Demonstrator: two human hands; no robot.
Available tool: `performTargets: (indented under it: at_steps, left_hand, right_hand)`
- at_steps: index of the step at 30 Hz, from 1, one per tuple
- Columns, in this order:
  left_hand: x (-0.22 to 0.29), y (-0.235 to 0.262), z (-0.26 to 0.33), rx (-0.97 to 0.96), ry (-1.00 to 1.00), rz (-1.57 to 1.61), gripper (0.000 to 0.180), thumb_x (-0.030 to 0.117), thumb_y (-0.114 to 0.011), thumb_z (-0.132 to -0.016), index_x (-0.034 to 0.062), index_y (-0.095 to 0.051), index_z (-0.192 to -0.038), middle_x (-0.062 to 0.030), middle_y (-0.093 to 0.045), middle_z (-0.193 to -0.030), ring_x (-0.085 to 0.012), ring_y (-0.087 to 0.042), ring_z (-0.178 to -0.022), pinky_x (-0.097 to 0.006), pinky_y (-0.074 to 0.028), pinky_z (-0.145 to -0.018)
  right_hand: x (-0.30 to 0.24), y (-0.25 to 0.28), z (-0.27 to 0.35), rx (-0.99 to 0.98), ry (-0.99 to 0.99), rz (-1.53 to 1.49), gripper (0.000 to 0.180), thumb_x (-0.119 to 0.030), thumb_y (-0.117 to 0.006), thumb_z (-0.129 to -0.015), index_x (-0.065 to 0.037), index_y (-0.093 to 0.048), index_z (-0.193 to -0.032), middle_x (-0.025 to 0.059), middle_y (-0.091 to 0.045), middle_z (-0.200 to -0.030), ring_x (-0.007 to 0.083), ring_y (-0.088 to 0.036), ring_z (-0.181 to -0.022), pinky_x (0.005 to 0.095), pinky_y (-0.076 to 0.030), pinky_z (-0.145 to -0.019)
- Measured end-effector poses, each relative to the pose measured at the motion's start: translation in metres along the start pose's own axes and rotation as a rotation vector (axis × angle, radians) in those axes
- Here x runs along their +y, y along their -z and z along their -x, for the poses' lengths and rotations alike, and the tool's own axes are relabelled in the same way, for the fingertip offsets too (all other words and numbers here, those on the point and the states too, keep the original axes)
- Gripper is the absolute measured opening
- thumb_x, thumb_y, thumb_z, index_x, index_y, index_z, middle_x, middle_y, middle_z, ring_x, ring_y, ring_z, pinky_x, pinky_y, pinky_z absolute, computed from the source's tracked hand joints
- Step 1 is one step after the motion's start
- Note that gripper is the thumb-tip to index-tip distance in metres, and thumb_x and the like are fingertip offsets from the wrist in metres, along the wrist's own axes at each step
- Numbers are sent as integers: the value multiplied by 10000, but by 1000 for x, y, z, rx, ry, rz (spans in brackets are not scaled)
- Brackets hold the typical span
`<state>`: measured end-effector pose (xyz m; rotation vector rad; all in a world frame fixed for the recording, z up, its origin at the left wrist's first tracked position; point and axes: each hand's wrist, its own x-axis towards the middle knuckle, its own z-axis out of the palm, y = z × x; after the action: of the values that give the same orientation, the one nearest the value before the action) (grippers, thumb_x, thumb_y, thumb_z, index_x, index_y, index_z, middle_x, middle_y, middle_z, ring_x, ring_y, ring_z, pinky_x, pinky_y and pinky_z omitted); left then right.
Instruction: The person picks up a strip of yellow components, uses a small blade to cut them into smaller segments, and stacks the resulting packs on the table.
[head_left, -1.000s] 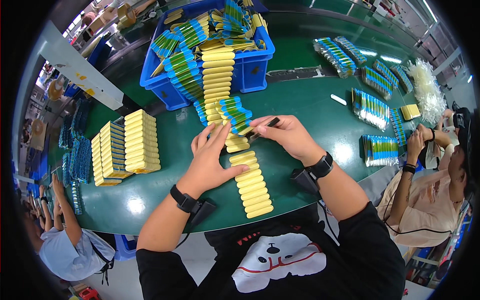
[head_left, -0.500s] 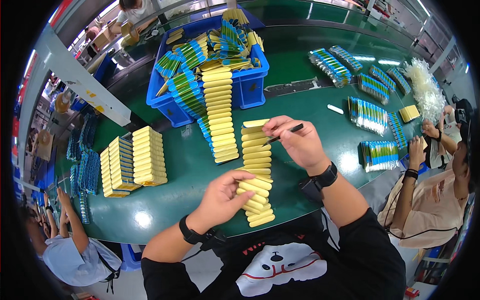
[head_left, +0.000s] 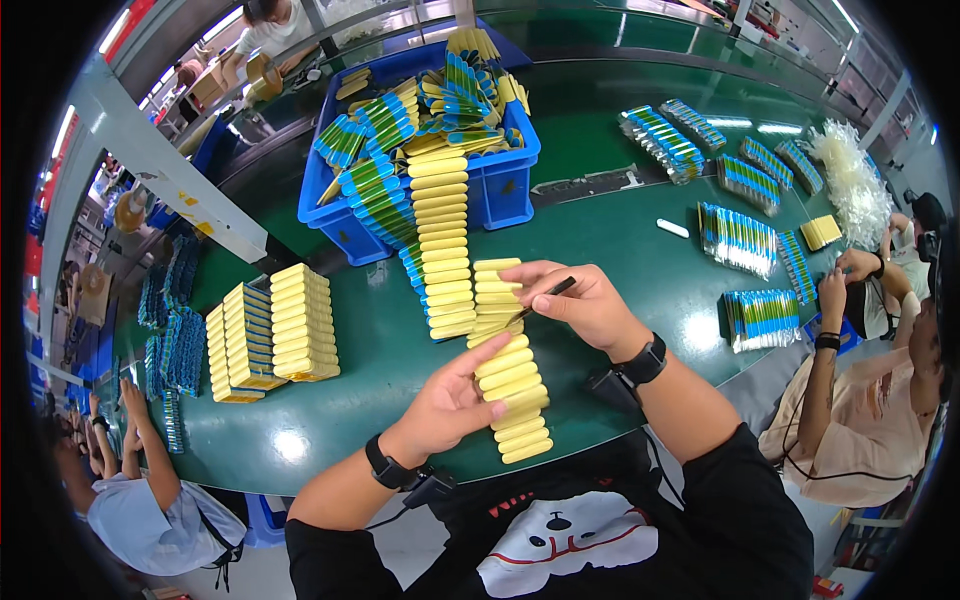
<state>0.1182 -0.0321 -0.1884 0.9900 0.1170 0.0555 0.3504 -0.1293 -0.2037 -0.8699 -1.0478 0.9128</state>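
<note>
Nearest, at the bottom of the frame: the wearer's black shirt [head_left: 700, 520] with a white print. Just above, near the centre, the left hand [head_left: 445, 405] lies against the left edge of a strip of yellow rounded pieces [head_left: 515, 385]; thumb and forefinger are moderately apart, both touching the strip; cannot tell whether they grip it. The right hand [head_left: 590, 310], right of centre, has thumb and fingers closed on a thin black tool [head_left: 562, 287], its lower end angled down-left over the upper part of the same strip. The strip runs from the centre of the frame down toward the table's near edge. Just left of its upper end, a second yellow column [head_left: 443, 240] and a blue-and-green strip [head_left: 385, 215] hang from a blue bin [head_left: 505, 190] at upper centre, piled with similar strips. Left of centre, yellow stacks [head_left: 302, 325] stand on the green table [head_left: 610, 225]; further left, dark blue bundles [head_left: 182, 350]. Right of centre, a small white oblong piece [head_left: 672, 229]; at upper right, blue-and-green packs [head_left: 738, 240] and a heap of clear plastic [head_left: 850, 180]. Co-workers show at the right edge [head_left: 850, 400] and lower left [head_left: 160, 520].
</note>
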Motion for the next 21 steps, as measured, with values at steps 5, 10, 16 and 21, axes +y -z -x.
performTargets:
  at_steps: [5, 10, 16, 21]
  left_hand:
    - [5, 6, -3, 52, -173, -4, 764, 117, -635, -955, -19, -211, -1575, -146, -365, -1567, -250, -387, -1431, -400, -302, -1186]
    - [8, 11, 0, -8, -224, -118, 797, 185, -645, -956, -4, -198, -1588, -127, -317, -1599, -234, -362, -1444, -371, -255, -1188]
    - [5, 9, -2, -31, -281, -493, 740, 105, -625, -901, -6, -299, -1556, -165, -407, -1504, -265, -278, -1468, -393, -164, -1211]
    - [10, 8, -4, -24, -291, -516, 745, 271, -627, -935, -58, -318, -1528, -174, -364, -1560, -281, -268, -1488, -424, -152, -1217]
  right_hand:
    - [-24, 12, 11, -62, -359, -27, 96, -108, -705, -937, -24, -717, -981, 42, -702, -979, 101, -626, -881, 250, -487, -801]
    - [-53, -5, 16, -431, -371, 304, 114, -101, -735, -892, -4, -763, -944, 142, -700, -1181, 221, -647, -1100, 334, -481, -959]
    - [-46, -21, 24, -561, -413, 263, 173, -185, -733, -919, -26, -751, -984, 53, -720, -869, 126, -624, -726, 287, -479, -659]
    - [-47, -18, 21, -294, -131, 459, 133, -172, -759, -880, -71, -764, -967, 76, -638, -931, 207, -599, -877, 312, -490, -784]
